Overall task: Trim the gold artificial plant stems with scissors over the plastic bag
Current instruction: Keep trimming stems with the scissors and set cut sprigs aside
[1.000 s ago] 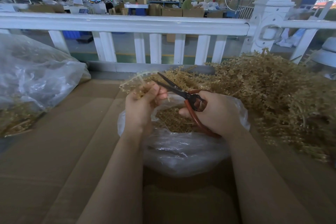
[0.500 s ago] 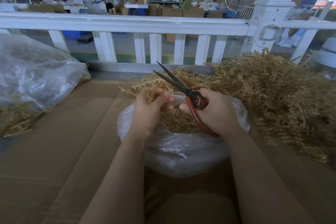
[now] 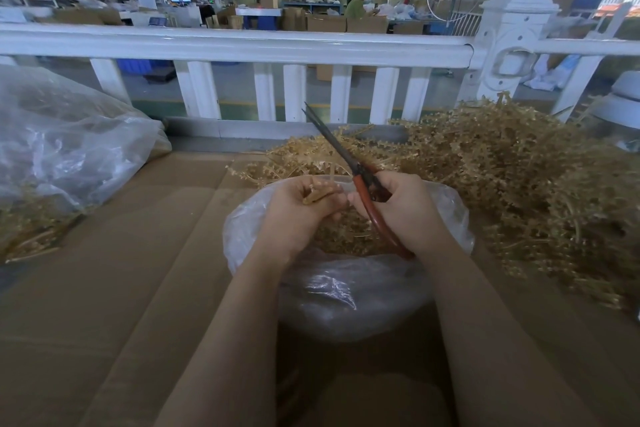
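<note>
My left hand (image 3: 298, 215) grips a small bundle of gold stem pieces (image 3: 317, 193) over the open clear plastic bag (image 3: 346, 291), which holds gold trimmings. My right hand (image 3: 401, 208) holds the red-handled scissors (image 3: 360, 173) by the handles. The blades point up and away toward the railing, slightly parted at the tips, clear of the stems. A gold artificial plant branch (image 3: 298, 159) lies just behind the bag.
A large heap of gold artificial plants (image 3: 519, 180) fills the right of the cardboard-covered table (image 3: 121, 288). A big clear bag with gold stems (image 3: 59, 156) sits at the left. A white railing (image 3: 242, 45) runs along the far edge.
The scissors have swung up from near-level to pointing steeply away. My left hand has drawn the stems down and closed around a short bundle over the bag.
</note>
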Tool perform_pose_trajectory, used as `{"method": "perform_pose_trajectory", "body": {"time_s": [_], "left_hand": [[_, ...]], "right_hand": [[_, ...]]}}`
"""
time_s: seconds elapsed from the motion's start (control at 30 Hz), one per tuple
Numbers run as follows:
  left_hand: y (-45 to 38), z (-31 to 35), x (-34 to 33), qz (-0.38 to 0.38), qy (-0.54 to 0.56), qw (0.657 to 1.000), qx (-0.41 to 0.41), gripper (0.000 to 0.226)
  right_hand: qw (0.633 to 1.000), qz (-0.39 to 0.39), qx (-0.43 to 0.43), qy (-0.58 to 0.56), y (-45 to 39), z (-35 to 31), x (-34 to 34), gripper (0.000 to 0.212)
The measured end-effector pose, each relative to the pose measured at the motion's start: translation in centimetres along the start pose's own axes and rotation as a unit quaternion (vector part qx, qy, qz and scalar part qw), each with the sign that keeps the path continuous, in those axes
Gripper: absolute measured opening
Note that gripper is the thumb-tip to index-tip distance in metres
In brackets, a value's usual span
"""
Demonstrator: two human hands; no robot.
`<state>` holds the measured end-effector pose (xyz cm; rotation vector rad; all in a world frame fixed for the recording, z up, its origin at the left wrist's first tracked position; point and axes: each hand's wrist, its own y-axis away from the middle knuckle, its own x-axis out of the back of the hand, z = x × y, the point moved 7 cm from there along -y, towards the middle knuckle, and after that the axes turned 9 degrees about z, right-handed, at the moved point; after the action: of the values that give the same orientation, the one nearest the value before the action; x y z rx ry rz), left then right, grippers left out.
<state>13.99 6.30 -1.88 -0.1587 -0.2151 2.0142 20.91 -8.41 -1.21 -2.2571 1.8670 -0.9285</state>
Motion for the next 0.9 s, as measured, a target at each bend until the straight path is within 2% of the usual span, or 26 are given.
{"method": "perform_pose_trajectory", "body": {"time_s": [0.13,0.23,0.33,0.43,0.57,0.67,0.8,0.9], "left_hand": [[-0.1,-0.2,0.0,0.011,0.106,0.993,0.048,0.015],[0.0,-0.2,-0.1,0.008,0.142,0.988,0.055,0.013],[-0.1,-0.2,0.3,0.018,0.139,0.989,0.044,0.013],[-0.5,-0.1,1.4,0.078,0.119,0.99,0.026,0.004],[-0.8,-0.2,2.9,0.138,0.093,0.986,0.002,0.005],[-0.9,-0.3,3.2,0.143,0.105,0.984,0.002,0.005],[-1.0,-0.1,3.2,0.127,0.105,0.986,-0.003,0.025],[-0.7,0.3,2.9,0.086,0.125,0.988,-0.008,0.034]], "right_hand": [[0.998,0.018,-0.023,-0.049,-0.5,0.4,0.2,0.015],[0.998,0.018,-0.028,-0.055,-0.4,0.3,0.3,0.017],[0.999,0.014,-0.017,-0.028,-0.2,-0.2,0.1,0.026],[1.0,0.028,0.003,0.014,0.1,-0.7,0.5,0.048],[0.992,0.034,0.068,0.104,0.5,-1.9,0.9,0.04],[0.982,0.019,0.1,0.159,0.8,-2.0,0.6,0.042],[0.97,0.011,0.116,0.214,0.9,-1.8,0.6,0.045],[0.963,0.016,0.135,0.234,0.9,-2.0,0.7,0.039]]}}
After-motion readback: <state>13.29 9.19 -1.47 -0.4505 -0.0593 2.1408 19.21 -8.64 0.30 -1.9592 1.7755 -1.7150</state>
